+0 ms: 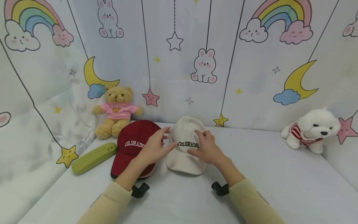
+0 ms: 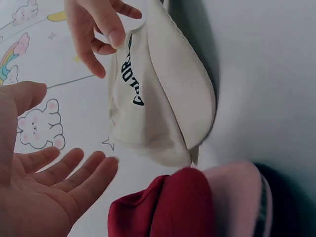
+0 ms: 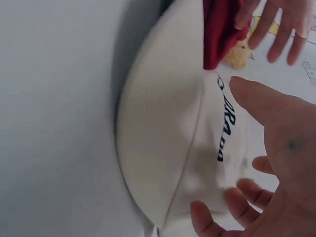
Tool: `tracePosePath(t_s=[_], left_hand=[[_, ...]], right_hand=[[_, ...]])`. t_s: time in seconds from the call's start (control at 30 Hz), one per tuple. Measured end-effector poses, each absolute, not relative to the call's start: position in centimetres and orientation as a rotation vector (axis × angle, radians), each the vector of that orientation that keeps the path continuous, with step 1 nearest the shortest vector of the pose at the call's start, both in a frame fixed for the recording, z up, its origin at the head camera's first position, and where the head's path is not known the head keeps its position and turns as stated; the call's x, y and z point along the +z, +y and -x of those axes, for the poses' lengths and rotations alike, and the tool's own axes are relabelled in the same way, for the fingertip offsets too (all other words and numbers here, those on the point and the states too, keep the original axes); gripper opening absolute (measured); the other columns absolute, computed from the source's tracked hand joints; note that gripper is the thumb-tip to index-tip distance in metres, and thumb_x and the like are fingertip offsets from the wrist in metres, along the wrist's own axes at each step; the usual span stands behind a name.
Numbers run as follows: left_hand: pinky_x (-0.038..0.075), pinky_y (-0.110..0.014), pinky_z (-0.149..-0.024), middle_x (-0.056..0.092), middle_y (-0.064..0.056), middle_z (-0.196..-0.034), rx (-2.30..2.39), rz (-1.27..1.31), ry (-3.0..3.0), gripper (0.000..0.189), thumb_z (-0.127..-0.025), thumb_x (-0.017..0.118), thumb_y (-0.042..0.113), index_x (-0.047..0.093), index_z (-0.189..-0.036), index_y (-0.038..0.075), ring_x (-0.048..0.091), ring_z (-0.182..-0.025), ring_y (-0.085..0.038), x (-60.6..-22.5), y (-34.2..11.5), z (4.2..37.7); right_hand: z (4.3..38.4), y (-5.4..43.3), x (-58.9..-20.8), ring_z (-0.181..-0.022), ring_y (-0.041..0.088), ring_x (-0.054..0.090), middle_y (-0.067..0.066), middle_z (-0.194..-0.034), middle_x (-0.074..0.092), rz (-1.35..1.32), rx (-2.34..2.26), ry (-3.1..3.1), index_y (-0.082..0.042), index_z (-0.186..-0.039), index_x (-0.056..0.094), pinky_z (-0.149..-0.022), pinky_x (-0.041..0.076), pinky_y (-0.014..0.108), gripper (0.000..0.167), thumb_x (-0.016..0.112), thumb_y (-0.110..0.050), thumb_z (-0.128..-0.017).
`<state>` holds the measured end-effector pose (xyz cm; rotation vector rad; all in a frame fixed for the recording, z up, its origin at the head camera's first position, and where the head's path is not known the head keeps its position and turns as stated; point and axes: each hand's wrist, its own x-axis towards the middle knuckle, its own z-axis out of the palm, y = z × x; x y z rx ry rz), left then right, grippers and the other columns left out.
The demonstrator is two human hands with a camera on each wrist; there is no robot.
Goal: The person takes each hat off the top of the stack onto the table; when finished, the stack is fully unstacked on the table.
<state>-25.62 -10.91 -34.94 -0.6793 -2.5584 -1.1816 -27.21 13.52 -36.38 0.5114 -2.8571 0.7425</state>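
Note:
A cream baseball cap (image 1: 186, 161) with dark COLORADO lettering lies on the white surface, its brim toward me. My left hand (image 1: 153, 146) hovers at its left side, fingers spread and slightly bent, holding nothing; the left wrist view shows the palm (image 2: 49, 197) facing the cap. At the cap's right side is my right hand (image 1: 208, 149), thumb and fingers apart and loosely bent, overlapping the crown. In the right wrist view its fingertips (image 3: 242, 205) are close beside the crown. A dark red COLORADO cap (image 1: 131, 144) sits left of the cream one, partly behind my left forearm.
A green glasses case (image 1: 93, 158) lies left of the red cap. Behind it sits a teddy bear (image 1: 117, 107) in a pink top. A white plush dog (image 1: 316, 127) in red stripes stands at the far right. A cartoon-printed cloth (image 1: 173, 71) hangs along the back.

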Motion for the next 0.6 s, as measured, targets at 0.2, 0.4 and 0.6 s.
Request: tracePosePath(t_s=[0.2, 0.4, 0.6], left_hand=[[0.054, -0.041, -0.093, 0.057, -0.011, -0.134, -1.121, 0.754, -2.43, 0.067, -0.09, 0.078, 0.02, 0.046, -0.146, 0.003, 0.06, -0.114, -0.026, -34.8, -12.3, 24.5], [0.054, -0.04, -0.092, 0.057, -0.011, -0.132, -1.156, 0.788, -2.315, 0.063, -0.088, 0.08, 0.014, 0.049, -0.142, 0.004, 0.058, -0.115, -0.025, -35.3, -13.8, 23.2], [0.055, -0.041, -0.089, 0.058, -0.014, -0.131, -1.12, 0.743, -2.314, 0.063, -0.084, 0.083, 0.011, 0.051, -0.138, 0.001, 0.06, -0.112, -0.029, -36.0, -15.3, 21.9]], right_hand=[[27.3, 12.4, -36.9, -0.115, 0.038, 0.036, 0.021, -0.131, 0.037, -0.516, 0.632, -2.846, -0.003, -0.153, 0.033, -0.079, 0.053, 0.047, 0.091, 0.08, -0.042, -0.086], [27.7, 11.6, -37.3, -0.113, 0.039, 0.038, 0.021, -0.127, 0.039, -0.513, 0.587, -2.84, -0.004, -0.15, 0.036, -0.079, 0.05, 0.052, 0.086, 0.079, -0.041, -0.087], [28.4, 11.4, -38.2, -0.113, 0.037, 0.038, 0.022, -0.127, 0.04, -0.496, 0.58, -2.829, -0.001, -0.15, 0.036, -0.082, 0.049, 0.048, 0.084, 0.078, -0.039, -0.088]])
